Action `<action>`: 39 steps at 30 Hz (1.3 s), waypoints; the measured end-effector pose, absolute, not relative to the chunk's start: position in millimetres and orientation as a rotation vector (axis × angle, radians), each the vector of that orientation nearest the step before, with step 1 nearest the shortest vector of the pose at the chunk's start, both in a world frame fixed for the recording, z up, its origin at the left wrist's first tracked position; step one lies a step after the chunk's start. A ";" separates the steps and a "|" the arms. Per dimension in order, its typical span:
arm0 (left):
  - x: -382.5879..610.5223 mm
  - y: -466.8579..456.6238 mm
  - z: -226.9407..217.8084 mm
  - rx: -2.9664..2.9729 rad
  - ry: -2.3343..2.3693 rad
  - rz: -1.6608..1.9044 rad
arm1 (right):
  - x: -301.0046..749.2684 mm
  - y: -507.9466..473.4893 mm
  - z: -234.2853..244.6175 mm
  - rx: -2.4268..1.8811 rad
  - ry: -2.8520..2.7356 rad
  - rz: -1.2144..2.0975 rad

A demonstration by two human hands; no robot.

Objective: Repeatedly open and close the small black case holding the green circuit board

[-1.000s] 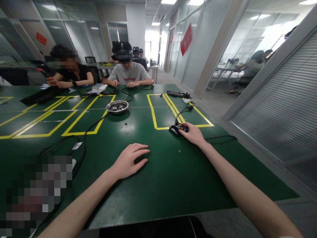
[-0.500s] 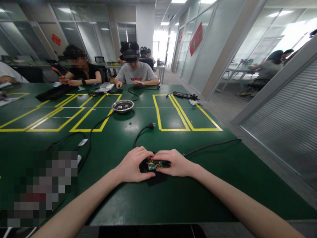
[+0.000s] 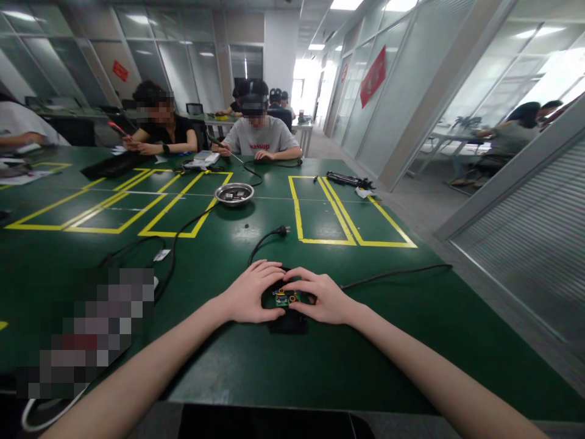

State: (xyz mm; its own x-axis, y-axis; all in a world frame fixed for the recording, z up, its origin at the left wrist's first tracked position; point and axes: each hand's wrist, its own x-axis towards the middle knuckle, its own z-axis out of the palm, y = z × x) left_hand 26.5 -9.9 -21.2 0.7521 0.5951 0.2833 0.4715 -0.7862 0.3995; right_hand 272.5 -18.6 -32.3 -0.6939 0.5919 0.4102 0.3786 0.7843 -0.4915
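A small green circuit board [image 3: 282, 300] with copper-coloured coils lies in a black plastic casing [image 3: 289, 324] near the front of the table. My left hand [image 3: 256, 291] curves around the casing's left side, thumb at the near edge and fingers over the far edge. From the right, my right hand [image 3: 328, 300] has its thumb and fingertips bent onto the board's right part. The fingers hide much of the casing and the board's right end. Behind my hands, a black cord with a plug [image 3: 282, 231] rests on the tabletop.
A metal bowl [image 3: 234, 203] with metal parts stands farther back on the green table [image 3: 219, 378]. Yellow tape [image 3: 324, 242] marks rectangles. A blurred-out strip [image 3: 105, 317] lies at left with cables. A black folded tripod-like object [image 3: 350, 180] is at back right. Co-workers [image 3: 262, 134] sit opposite.
My view has shifted slightly, moving the scene rightward. The fingers of my right hand have spread and lifted a little around the board. A co-worker opposite now raises a thin tool.
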 end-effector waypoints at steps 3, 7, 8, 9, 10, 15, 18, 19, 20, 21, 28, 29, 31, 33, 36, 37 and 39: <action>28.1 -7.5 -24.4 2.623 0.848 0.589 | 271.2 -14.7 -32.3 -0.744 -2.416 0.441; 29.6 -7.3 -25.5 2.633 0.843 0.644 | 275.4 -12.6 -24.6 -0.750 -2.378 0.427; 29.7 -7.3 -25.2 2.638 0.841 0.658 | 278.2 -12.3 -22.3 -0.795 -2.372 0.439; 29.9 -7.3 -24.8 2.642 0.845 0.668 | 281.4 -11.7 -20.6 -0.843 -2.380 0.457; 29.9 -7.1 -24.4 2.649 0.856 0.671 | 285.0 -10.9 -19.6 -0.883 -2.403 0.479; 29.6 -4.9 -24.0 2.683 0.923 0.633 | 296.2 -6.0 -25.5 -0.866 -2.484 0.460; 29.4 -2.9 -25.8 2.679 0.919 0.627 | 294.0 -5.1 -31.3 -0.875 -2.489 0.373; 29.6 -2.0 -26.5 2.672 0.911 0.629 | 292.5 -5.0 -32.7 -0.887 -2.492 0.349; 30.0 -0.8 -27.1 2.660 0.900 0.635 | 291.0 -4.8 -33.9 -0.903 -2.493 0.327; 30.6 0.6 -27.5 2.643 0.887 0.646 | 289.7 -4.5 -34.9 -0.924 -2.489 0.304; 35.2 15.1 -26.3 2.571 0.769 0.729 | 286.3 -3.2 -37.8 -0.998 -2.484 0.171; 34.9 16.2 -25.9 2.575 0.768 0.728 | 286.2 -3.3 -37.7 -1.001 -2.487 0.161; 33.7 16.9 -25.5 2.576 0.770 0.721 | 285.9 -3.6 -37.3 -1.007 -2.492 0.152; 32.1 16.0 -25.7 2.558 0.763 0.728 | 285.7 -3.6 -36.9 -1.012 -2.499 0.154; 30.5 13.3 -26.3 2.515 0.736 0.777 | 285.6 -3.1 -36.2 -1.017 -2.502 0.163; 29.9 12.5 -26.2 2.500 0.732 0.798 | 285.6 -3.0 -36.0 -1.016 -2.502 0.166; 27.6 11.5 -24.5 2.476 0.759 0.841 | 285.6 -2.9 -35.6 -1.013 -2.501 0.167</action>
State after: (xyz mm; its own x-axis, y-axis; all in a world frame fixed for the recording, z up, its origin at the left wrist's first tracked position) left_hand 27.6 11.5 -24.5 0.6685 0.6108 0.4242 0.3594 -0.7648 0.5348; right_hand 285.6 -2.9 -35.6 -0.6381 0.6868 0.3480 0.6346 0.7251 -0.2674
